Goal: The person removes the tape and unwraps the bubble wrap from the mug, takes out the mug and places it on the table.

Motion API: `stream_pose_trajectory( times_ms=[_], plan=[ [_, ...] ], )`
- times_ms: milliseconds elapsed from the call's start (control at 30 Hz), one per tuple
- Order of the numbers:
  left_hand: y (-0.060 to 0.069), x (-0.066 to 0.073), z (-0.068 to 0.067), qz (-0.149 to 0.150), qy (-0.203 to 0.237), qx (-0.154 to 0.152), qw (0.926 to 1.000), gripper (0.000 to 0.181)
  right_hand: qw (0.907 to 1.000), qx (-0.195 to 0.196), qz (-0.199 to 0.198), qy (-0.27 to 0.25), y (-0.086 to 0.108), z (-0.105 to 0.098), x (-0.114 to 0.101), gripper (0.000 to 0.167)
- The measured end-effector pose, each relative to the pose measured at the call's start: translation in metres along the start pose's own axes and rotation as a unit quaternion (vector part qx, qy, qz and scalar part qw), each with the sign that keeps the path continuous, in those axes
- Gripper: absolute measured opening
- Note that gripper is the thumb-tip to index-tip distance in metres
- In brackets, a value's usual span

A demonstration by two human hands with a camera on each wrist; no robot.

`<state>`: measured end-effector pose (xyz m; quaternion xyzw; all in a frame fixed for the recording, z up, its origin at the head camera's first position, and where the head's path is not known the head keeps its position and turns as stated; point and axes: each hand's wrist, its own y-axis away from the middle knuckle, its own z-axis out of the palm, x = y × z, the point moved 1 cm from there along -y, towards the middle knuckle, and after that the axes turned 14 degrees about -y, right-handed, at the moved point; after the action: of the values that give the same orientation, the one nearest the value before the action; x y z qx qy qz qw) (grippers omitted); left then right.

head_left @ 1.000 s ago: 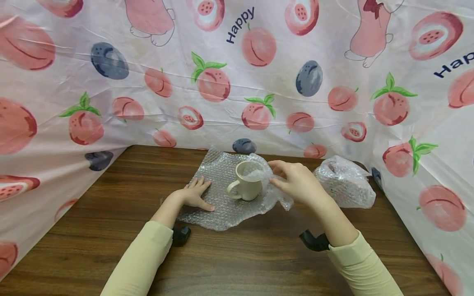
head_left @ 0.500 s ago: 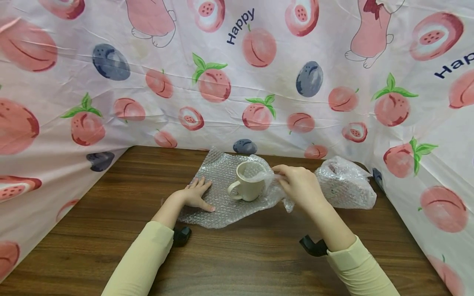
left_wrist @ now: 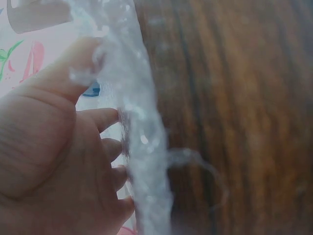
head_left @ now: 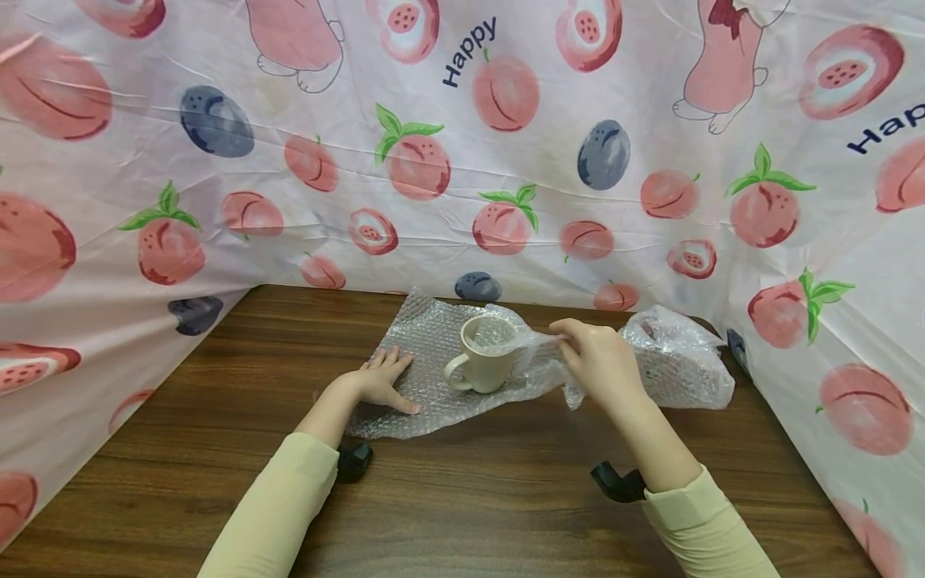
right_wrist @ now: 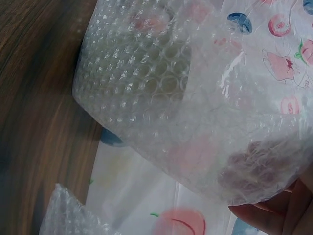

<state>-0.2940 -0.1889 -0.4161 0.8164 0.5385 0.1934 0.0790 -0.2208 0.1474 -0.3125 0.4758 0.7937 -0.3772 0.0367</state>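
A cream mug [head_left: 486, 372] stands upright on a sheet of bubble wrap [head_left: 426, 345], its handle toward the left. Spread fingers of my left hand [head_left: 379, 384] press the sheet down left of the mug; the left wrist view has this hand [left_wrist: 54, 142] beside the sheet's blurred edge. My right hand [head_left: 600, 361] pinches the sheet's right part and holds it raised, taut from the mug's mouth. In the right wrist view the stretched bubble wrap [right_wrist: 195, 127] covers a pale shape, and the pinching fingers [right_wrist: 274, 210] show at the lower right.
A bubble-wrapped bundle [head_left: 675, 361] lies on the wooden table [head_left: 448, 498] at the right, close behind my right hand. A fruit-printed cloth [head_left: 535, 160] walls in the back and both sides.
My right hand has drawn the bubble wrap to the right, pulling it tauter away from the mug. The sheet's front edge has lifted and shifted. My left hand and the mug stay in place.
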Motion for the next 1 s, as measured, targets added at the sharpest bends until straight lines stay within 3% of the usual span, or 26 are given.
stream_pose_trajectory(
  times_ms=[500,1000],
  plan=[
    [0.002,0.000,0.001,-0.009,-0.001,-0.001,1.0000,0.108,0.9977,-0.004,0.068,-0.005,0.009,-0.008,0.017,0.017],
    [0.002,-0.003,0.002,-0.011,0.001,-0.014,0.9998,0.113,0.9943,0.007,0.106,-0.010,0.016,-0.010,0.033,0.020]
  ],
)
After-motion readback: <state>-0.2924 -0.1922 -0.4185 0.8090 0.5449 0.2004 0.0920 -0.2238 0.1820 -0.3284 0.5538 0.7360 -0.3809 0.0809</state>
